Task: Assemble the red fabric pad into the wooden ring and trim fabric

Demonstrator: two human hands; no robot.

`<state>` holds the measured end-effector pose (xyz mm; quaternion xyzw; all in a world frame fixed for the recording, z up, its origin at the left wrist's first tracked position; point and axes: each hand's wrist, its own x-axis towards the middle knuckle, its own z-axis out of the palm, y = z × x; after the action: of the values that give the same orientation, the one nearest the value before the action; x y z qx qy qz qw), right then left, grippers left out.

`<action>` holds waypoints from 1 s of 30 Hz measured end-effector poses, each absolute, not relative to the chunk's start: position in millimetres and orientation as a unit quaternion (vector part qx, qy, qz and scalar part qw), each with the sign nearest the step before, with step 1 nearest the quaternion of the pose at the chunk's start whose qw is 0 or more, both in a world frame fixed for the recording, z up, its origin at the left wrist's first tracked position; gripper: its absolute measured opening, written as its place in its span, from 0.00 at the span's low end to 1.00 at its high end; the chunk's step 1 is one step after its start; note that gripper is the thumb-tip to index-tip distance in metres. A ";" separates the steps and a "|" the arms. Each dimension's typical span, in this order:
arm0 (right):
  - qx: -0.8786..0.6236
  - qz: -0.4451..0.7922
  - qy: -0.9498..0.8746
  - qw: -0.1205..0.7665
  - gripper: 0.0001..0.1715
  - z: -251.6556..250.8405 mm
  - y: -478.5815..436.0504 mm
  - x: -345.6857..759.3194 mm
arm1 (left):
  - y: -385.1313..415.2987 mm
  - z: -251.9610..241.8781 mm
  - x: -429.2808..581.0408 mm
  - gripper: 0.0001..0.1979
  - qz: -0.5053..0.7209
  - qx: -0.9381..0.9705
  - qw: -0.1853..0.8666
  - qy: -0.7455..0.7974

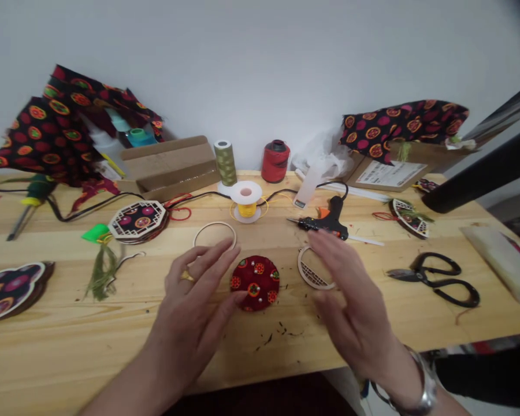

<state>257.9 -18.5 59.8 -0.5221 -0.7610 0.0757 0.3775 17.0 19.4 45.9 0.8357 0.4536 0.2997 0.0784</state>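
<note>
In the head view, a red patterned disc [255,280] lies on the tabletop [69,352] between the left hand [197,294] and right hand [355,294]. The left fingers are loosely spread, the thumb perhaps touching the disc; the right fingers, thumb apart, are beside a latticed ring [312,277].

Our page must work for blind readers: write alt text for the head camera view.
A person's open left hand and right hand flank a dark red patterned disc on a wooden table. Beyond are a yellow thread spool and a glue gun; a thin ring and a latticed ring lie partly hidden behind the hands.
</note>
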 end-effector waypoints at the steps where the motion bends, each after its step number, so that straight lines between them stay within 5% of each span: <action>1: -0.500 0.079 -0.791 0.344 0.27 58.2 -24.3 257.0 | 15.5 47.6 14.8 0.24 0.301 0.840 0.076 0.446; 7: -0.452 0.069 -0.875 0.159 0.33 41.7 -46.8 244.5 | -5.6 28.3 8.4 0.24 0.245 0.867 0.055 0.430; 23: -0.480 0.106 -0.849 0.194 0.30 45.5 -37.4 245.0 | 4.9 22.6 4.9 0.18 0.245 0.883 0.025 0.399; 30: -0.571 0.097 -0.779 0.240 0.44 43.5 -24.5 228.7 | 43.0 53.8 17.7 0.19 0.248 0.862 0.090 0.434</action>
<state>228.7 -24.5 43.5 -0.5709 -0.7791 0.0974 0.2398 17.7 43.0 53.8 0.8615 0.4336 0.2483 0.0898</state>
